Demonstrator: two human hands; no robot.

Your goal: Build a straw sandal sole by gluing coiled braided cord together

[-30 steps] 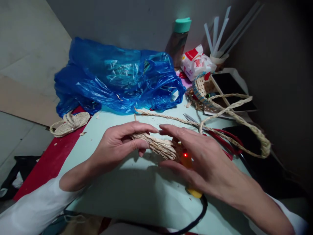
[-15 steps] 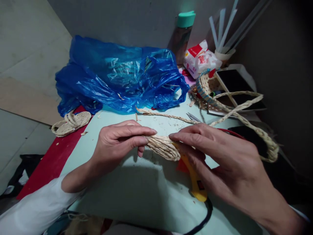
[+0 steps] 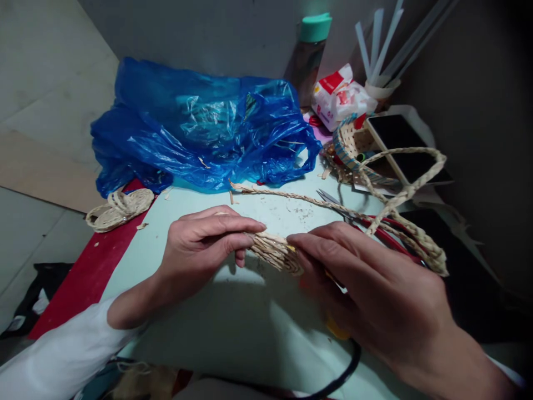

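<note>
A coiled piece of braided straw (image 3: 275, 253) is held over the pale green tabletop. My left hand (image 3: 208, 241) pinches its left end between thumb and fingers. The fingertips of my right hand (image 3: 366, 289) press together at its upper right edge. A long straw braid (image 3: 420, 180) loops up and to the right beyond my right hand, and its thin end lies across the table. Under my right hand, mostly hidden, is a yellow tool (image 3: 338, 329) with a black cord. Scissors with red handles (image 3: 387, 236) lie behind that hand.
A blue plastic bag (image 3: 200, 122) spreads across the back. A finished-looking straw coil (image 3: 125, 208) rests on the red strip at left. Toward the back right stand a bottle (image 3: 310, 55), a tissue pack (image 3: 339, 100), a small basket (image 3: 347, 141), a phone-like dark panel (image 3: 402, 144) and a cup of white sticks (image 3: 381, 89).
My right hand has moved slightly down and now covers more of the yellow tool. The looped braid has shifted left, and more of the scissors' red handles shows.
</note>
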